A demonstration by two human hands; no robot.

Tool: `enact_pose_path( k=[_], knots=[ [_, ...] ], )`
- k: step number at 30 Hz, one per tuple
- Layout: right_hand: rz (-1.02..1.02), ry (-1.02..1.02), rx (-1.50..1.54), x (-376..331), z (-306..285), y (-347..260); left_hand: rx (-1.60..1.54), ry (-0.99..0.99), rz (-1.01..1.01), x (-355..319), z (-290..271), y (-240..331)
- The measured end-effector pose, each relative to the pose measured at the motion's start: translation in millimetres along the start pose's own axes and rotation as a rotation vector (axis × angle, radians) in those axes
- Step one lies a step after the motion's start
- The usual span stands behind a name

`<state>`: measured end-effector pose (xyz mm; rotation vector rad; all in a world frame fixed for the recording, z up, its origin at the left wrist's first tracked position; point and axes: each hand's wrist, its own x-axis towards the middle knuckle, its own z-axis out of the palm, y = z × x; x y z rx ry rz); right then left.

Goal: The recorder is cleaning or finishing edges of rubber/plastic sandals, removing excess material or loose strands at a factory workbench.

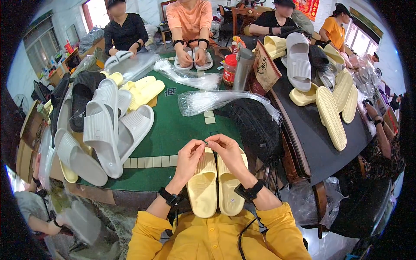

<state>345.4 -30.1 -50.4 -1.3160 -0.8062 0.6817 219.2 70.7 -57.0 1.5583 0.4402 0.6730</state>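
Note:
My left hand [189,159] and my right hand [226,151] meet over the toe end of a pair of pale yellow slide slippers. Fingertips of both are pinched together on a tiny dark thing [206,143], too small to name. Below them, the left slipper [202,193] and the right slipper [230,197] lie side by side, soles down, at the table's near edge, their heels toward me. My fingers and wrists partly cover their ribbed straps. A small printed mark shows on the right slipper's insole.
Grey slippers [100,134] are heaped at left with black and yellow ones. Clear plastic bags [225,103] and a black bag [255,125] lie beyond my hands. A grey flask [244,69] stands beside a red-lidded jar [229,69]. More slippers [331,117] cover the right-hand table; several people work around.

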Motion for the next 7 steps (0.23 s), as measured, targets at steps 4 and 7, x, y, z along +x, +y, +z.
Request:
enact_pose_path(
  k=[4,7],
  knots=[
    [-0.044,0.034,-0.026,-0.2,2.9,0.5,0.014,0.004,-0.008,-0.6,-0.3,0.6],
    [-0.044,0.034,-0.02,-0.6,1.8,1.2,0.053,0.008,0.006,0.4,-1.0,-1.6]
  ],
)
